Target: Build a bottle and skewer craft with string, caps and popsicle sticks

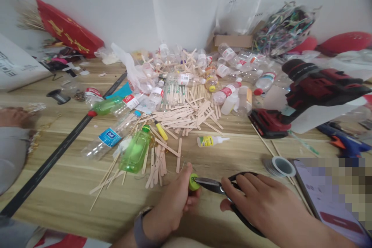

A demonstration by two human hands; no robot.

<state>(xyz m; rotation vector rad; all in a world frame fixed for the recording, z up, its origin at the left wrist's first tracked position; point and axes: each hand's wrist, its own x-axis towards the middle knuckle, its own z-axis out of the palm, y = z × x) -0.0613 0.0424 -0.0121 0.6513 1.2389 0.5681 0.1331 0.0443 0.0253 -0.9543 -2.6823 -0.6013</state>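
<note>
Near the table's front edge my left hand (171, 197) is closed around a small yellow-green bottle cap (193, 182). My right hand (258, 197) grips a pair of black-handled scissors (210, 184), whose blades look closed together. Their tip touches the face of the cap, where a dark mark shows; I cannot tell whether it goes in. Just beyond the hands lie a small glue bottle (210, 141) with a yellow label and loose wooden craft sticks (158, 164). A green plastic bottle (135, 151) rests left of them.
Behind is a heap of plastic bottles (229, 92) and sticks. At right are a red-black power drill (314, 89), a blue glue gun (348, 141), a wire spool (281, 167) and a phone or tablet (328, 201). Another person's hand (14, 117) rests at far left.
</note>
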